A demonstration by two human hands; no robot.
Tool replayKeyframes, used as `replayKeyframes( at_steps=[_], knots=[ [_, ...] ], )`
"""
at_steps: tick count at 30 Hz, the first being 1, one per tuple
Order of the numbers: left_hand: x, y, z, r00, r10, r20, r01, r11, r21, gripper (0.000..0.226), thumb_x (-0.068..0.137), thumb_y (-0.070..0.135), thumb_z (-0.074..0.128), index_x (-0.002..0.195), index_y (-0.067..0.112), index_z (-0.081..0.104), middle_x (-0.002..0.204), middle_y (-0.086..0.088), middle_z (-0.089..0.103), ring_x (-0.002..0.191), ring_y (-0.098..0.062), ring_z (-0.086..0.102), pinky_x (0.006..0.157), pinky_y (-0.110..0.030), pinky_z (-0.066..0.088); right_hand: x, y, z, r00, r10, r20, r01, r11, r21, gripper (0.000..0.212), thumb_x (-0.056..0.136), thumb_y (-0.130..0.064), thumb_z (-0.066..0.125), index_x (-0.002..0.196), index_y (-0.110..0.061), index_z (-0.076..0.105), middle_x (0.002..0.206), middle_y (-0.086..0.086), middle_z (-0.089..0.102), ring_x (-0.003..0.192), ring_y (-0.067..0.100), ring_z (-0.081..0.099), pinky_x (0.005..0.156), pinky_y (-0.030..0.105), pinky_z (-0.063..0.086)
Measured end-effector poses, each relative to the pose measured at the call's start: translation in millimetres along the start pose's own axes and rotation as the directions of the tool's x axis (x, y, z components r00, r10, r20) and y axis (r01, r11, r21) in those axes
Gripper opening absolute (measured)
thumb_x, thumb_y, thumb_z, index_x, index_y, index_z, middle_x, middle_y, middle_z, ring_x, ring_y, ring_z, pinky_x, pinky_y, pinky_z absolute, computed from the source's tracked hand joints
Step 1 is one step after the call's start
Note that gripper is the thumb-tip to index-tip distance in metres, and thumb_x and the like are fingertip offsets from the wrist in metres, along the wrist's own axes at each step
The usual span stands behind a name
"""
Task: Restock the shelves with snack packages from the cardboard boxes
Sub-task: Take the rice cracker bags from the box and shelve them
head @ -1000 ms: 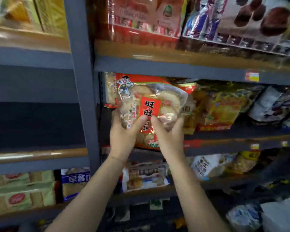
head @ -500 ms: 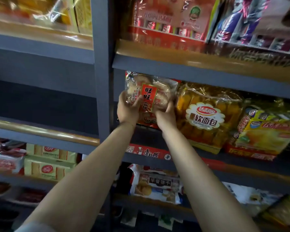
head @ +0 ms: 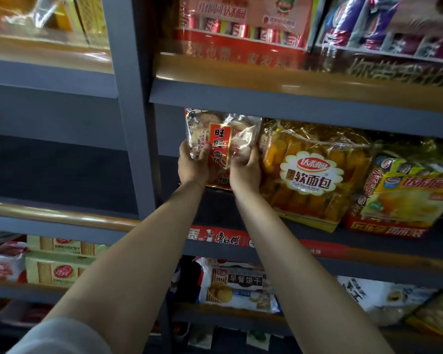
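1. Left hand [head: 192, 167] reaching up from lower left, forearm bare, thumb curled over the front of a rice cracker bag [head: 221, 146], fingers hidden behind its left edge.
2. Right hand [head: 245, 172] alongside, gripping the same bag at its lower right, thumb on the clear front film, fingers wrapped behind and out of sight.
3. Rice cracker bag held upright between both hands at the far left end of the middle shelf [head: 279, 233], close against the grey upright post [head: 131, 118]; clear plastic showing pale round crackers, red vertical label with Chinese characters, small cartoon figure at the top left corner.
4. Bottom edge of the bag hidden by the hands; impossible to tell whether resting on the shelf board or just above it.
5. Just beside the bag on the right, touching or nearly so, a large yellow bread package [head: 312, 175] with a white scalloped label, leaning back on the same shelf.
6. Further right, a yellow and red cake package [head: 404, 198], also tilted.
7. Upper shelf [head: 266, 98] above, carrying a red multipack [head: 243, 24] and purple packs [head: 384, 26], blurred.
8. Lower shelf beneath the arms: a white and blue biscuit bag [head: 238, 287] lying flat.
9. Left bay, past the post: yellow biscuit boxes [head: 59, 267] stacked on a lower shelf.
10. Grey sleeve [head: 59, 338] at the bottom left corner.
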State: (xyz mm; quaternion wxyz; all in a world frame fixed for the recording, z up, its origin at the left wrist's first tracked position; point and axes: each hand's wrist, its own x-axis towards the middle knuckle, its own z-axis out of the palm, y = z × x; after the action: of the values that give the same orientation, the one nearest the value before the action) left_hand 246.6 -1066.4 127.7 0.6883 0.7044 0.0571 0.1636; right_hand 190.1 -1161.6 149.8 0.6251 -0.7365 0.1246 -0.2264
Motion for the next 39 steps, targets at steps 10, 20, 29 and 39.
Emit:
replayKeyframes(
  at_steps=[10, 20, 29, 39],
  knots=[
    [-1.4, -1.2, 1.3, 0.997, -0.063, -0.051, 0.068, 0.994, 0.09, 0.08, 0.085, 0.049, 0.076, 0.147, 0.021, 0.034, 0.147, -0.009, 0.045, 0.133, -0.028, 0.047, 0.111, -0.044, 0.04, -27.6, -3.2, -5.7, 0.992, -0.096, 0.077, 0.08, 0.978, 0.192, 0.078, 0.093, -0.044, 0.064, 0.157, -0.028, 0.022, 0.156, -0.005, 0.037, 0.136, 0.004, 0.035, 0.108, 0.023, 0.032],
    [-14.5, 1.5, -11.8, 0.995, -0.049, 0.084, 0.041, 0.994, 0.105, 0.082, 0.079, 0.051, 0.08, 0.146, 0.025, 0.041, 0.142, -0.001, 0.053, 0.13, -0.022, 0.053, 0.107, -0.038, 0.045, -26.7, -2.4, -8.2, 0.994, -0.064, 0.093, 0.046, 0.982, 0.181, 0.089, 0.09, -0.056, 0.063, 0.159, -0.028, 0.015, 0.164, -0.004, 0.021, 0.149, 0.018, 0.024, 0.109, 0.027, 0.026],
    [-66.5, 34.9, -24.8, 0.982, -0.058, 0.178, 0.043, 0.995, 0.088, 0.04, 0.098, 0.045, 0.055, 0.134, 0.028, 0.06, 0.133, -0.002, 0.064, 0.122, -0.024, 0.061, 0.101, -0.039, 0.048, -54.9, -16.9, -37.5, 0.993, -0.023, 0.113, -0.011, 0.956, 0.293, 0.047, 0.097, -0.06, 0.044, 0.138, -0.039, 0.05, 0.147, -0.01, 0.048, 0.138, 0.016, 0.044, 0.116, 0.041, 0.034],
    [-163.7, -31.4, -194.8, 0.946, -0.125, 0.299, 0.088, 0.987, 0.135, 0.029, 0.106, 0.013, 0.049, 0.087, 0.008, 0.071, 0.064, -0.001, 0.068, 0.058, -0.017, 0.065, 0.058, -0.028, 0.053, -191.2, 28.8, -4.2, 0.972, -0.011, 0.236, -0.027, 0.987, 0.158, 0.02, 0.102, -0.003, 0.046, 0.089, -0.005, 0.062, 0.076, 0.009, 0.061, 0.066, 0.016, 0.059, 0.061, 0.025, 0.049]
  ],
)
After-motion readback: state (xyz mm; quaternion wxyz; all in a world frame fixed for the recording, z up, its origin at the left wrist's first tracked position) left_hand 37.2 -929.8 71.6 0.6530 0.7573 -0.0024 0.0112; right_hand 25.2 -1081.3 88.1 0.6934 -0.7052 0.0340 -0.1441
